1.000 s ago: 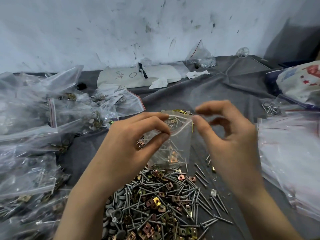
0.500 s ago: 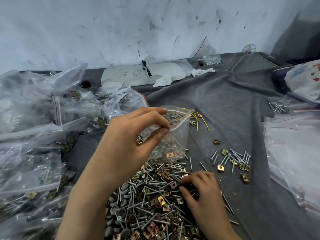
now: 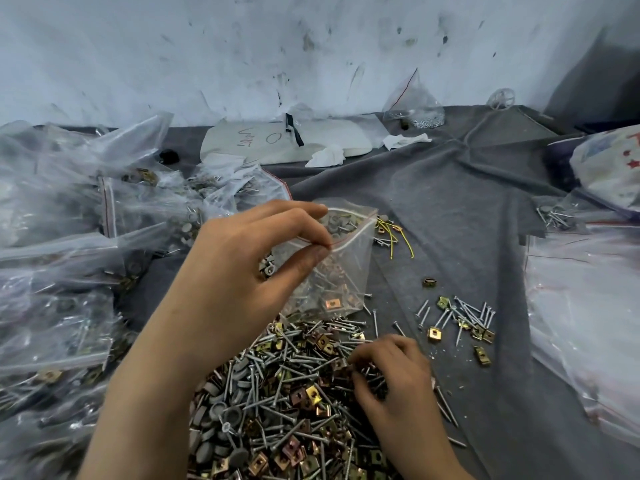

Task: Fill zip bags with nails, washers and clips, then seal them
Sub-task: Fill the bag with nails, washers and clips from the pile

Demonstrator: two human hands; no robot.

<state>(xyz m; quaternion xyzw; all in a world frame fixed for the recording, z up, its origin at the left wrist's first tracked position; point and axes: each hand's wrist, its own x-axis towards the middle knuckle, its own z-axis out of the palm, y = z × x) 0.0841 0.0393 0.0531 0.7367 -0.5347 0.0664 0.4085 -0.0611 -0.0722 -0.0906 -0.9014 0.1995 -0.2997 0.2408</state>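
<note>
Filled bags [image 3: 69, 271] are heaped out past the left knuckles. The left hand [image 3: 239, 271] is up, thumb and forefinger pinching the red-striped rim of the zip bag [image 3: 346, 271]. Its mouth gapes, with nails and clips sagging below the fingertips. Under it lies the loose pile [image 3: 277, 393] of nails, washers and clips. The right hand [image 3: 391, 386] is down on the pile, fingers curled in. It's blurred, so can't tell if they grip anything. Just beyond those fingers lies a small scatter of nails [image 3: 460, 320].
</note>
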